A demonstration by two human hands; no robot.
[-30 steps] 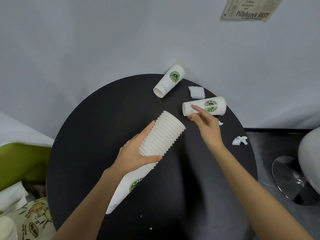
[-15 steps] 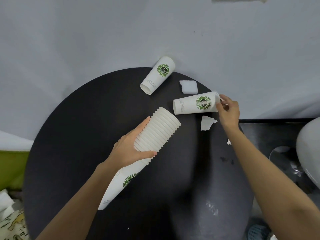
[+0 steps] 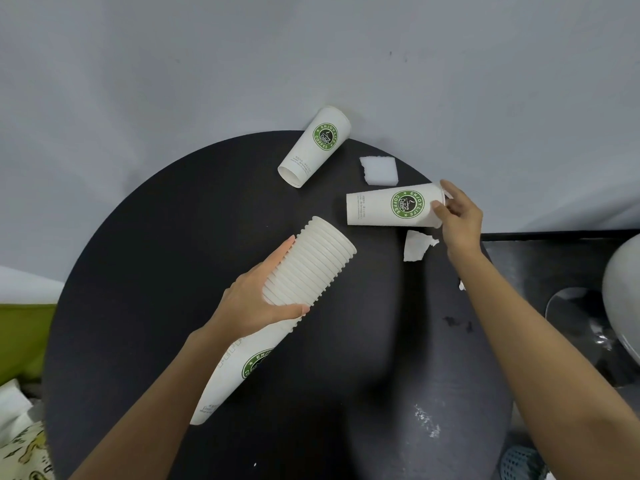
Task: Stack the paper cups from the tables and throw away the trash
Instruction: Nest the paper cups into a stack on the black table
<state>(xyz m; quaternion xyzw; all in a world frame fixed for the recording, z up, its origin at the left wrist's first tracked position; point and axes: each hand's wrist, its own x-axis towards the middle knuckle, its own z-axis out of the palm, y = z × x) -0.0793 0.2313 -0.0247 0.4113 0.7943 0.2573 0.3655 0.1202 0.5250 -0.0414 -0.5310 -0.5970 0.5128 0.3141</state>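
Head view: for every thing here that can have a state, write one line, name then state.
left hand: curled round the cup stack.
right hand: pinching the near cup at its right end.
cup stack: nested, tilted, held.
near cup: on its side, held.
far cup: on its side, untouched.
foam square: flat on the table, loose.
paper scrap: torn, loose on the table.
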